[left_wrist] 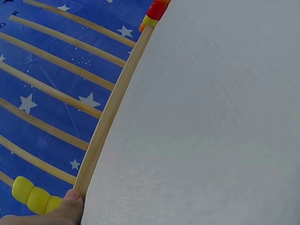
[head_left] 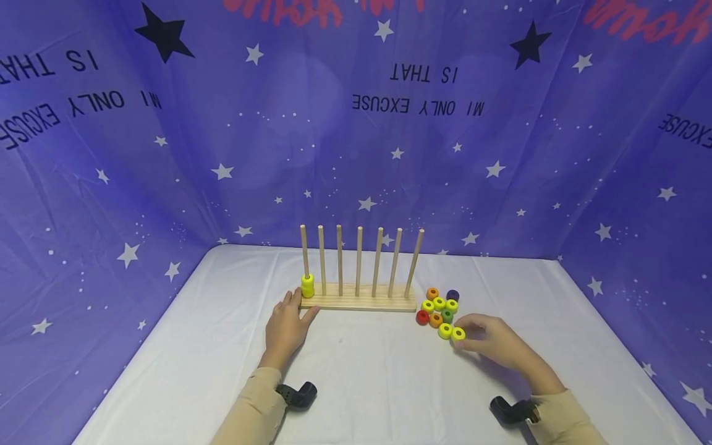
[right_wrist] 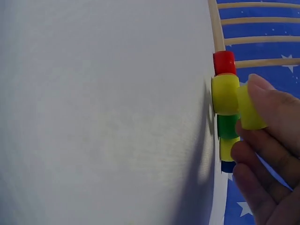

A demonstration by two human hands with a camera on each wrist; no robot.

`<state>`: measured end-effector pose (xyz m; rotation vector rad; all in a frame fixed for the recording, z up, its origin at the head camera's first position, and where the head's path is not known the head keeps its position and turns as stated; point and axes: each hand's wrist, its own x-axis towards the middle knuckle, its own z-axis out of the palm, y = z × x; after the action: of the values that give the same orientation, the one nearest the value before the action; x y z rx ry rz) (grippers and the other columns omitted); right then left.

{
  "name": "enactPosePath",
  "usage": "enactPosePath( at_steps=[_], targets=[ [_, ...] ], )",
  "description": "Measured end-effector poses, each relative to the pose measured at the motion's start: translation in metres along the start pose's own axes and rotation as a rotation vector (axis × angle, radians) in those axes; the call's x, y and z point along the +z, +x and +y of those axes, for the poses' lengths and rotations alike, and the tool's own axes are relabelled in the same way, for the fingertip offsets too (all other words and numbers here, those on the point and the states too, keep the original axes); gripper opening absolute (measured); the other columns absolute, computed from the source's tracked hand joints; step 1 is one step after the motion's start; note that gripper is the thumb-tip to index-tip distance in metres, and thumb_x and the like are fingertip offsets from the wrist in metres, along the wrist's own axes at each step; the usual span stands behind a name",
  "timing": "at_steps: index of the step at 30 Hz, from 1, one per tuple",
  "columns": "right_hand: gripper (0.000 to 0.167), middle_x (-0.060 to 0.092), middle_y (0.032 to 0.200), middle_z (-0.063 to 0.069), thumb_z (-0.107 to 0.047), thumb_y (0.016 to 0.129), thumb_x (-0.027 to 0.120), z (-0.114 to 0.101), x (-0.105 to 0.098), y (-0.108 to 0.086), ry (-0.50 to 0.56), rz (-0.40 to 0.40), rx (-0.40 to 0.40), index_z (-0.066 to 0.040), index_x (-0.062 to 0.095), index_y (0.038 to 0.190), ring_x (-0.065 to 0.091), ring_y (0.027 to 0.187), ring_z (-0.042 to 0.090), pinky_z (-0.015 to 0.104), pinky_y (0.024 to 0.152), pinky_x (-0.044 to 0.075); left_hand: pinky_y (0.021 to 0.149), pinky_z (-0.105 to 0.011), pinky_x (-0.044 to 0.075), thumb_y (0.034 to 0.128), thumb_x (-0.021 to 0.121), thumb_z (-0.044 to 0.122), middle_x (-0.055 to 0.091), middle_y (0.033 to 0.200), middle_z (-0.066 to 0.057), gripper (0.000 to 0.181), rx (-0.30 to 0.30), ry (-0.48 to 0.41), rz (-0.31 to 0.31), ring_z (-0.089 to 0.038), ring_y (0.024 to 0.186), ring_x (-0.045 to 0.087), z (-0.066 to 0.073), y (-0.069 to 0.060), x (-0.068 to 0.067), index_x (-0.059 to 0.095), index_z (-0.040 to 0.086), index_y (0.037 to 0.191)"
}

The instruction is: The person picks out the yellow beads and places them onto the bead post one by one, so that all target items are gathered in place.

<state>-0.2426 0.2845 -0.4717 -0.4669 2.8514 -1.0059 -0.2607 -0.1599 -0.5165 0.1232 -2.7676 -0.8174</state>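
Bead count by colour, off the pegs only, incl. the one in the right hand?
Yellow beads: 5, one pinched by the right hand
Orange beads: 2
Red bead: 1
Green bead: 1
Dark blue bead: 1
Total: 10

Left hand (left_wrist: 58, 213) cropped in its wrist view, red lettering (head_left: 283, 11) cut atop head view

Starry purple cloth (head_left: 311, 136) walls this white-topped table (head_left: 384, 377), booth-style.
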Motion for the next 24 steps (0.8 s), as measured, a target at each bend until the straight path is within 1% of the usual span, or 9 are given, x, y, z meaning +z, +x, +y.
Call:
enactPosePath(
  at_steps=[6,11,14,19,24],
  targets=[
    [0.037,0.072,0.116,0.0,-0.033,0.082,0.081,-0.003,-0.005,0.003,0.012,0.031,-0.036,-0.016,0.071,0.114,0.067,0.11,0.024,0.053,0.1,0.051,0.108,-0.064,0.04,0.0943,0.062,0.05,0.043,0.15,-0.028,0.076,-0.001,0.0,0.001,-0.052,0.134,0.045,0.0,0.0,0.0,0.042,0.002,0.149],
    [0.038,0.071,0.118,0.002,-0.029,0.086,0.078,-0.007,-0.011,0.01,-0.024,0.097,-0.086,-0.012,0.07,0.119,0.067,0.105,0.022,0.051,0.096,0.054,0.108,-0.064,0.04,0.0941,0.063,0.05,0.043,0.15,-0.028,0.076,-0.002,0.004,0.004,-0.052,0.134,0.046,0.001,0.0,0.0,0.042,0.002,0.149],
    [0.038,0.071,0.119,0.005,-0.028,0.088,0.076,-0.012,-0.015,0.015,-0.041,0.123,-0.101,-0.011,0.069,0.121,0.067,0.105,0.024,0.052,0.095,0.054,0.108,-0.064,0.04,0.0939,0.063,0.05,0.043,0.15,-0.028,0.076,-0.002,0.005,0.009,-0.052,0.133,0.046,0.001,-0.001,0.0,0.042,0.002,0.149],
    [0.035,0.072,0.117,0.004,-0.03,0.088,0.076,-0.018,-0.02,0.024,-0.048,0.164,-0.101,-0.013,0.07,0.118,0.067,0.106,0.027,0.052,0.095,0.054,0.107,-0.064,0.04,0.094,0.063,0.05,0.044,0.15,-0.027,0.076,0.0,0.006,0.013,-0.051,0.134,0.046,0.001,-0.001,0.0,0.043,0.002,0.148],
    [0.033,0.073,0.112,0.006,-0.027,0.089,0.076,-0.024,-0.025,0.032,-0.051,0.224,-0.129,-0.011,0.07,0.117,0.068,0.104,0.03,0.052,0.091,0.056,0.107,-0.064,0.04,0.0941,0.062,0.051,0.044,0.15,-0.027,0.076,-0.001,0.002,0.011,-0.051,0.134,0.046,0.001,-0.001,0.0,0.043,0.002,0.148]
  ],
)
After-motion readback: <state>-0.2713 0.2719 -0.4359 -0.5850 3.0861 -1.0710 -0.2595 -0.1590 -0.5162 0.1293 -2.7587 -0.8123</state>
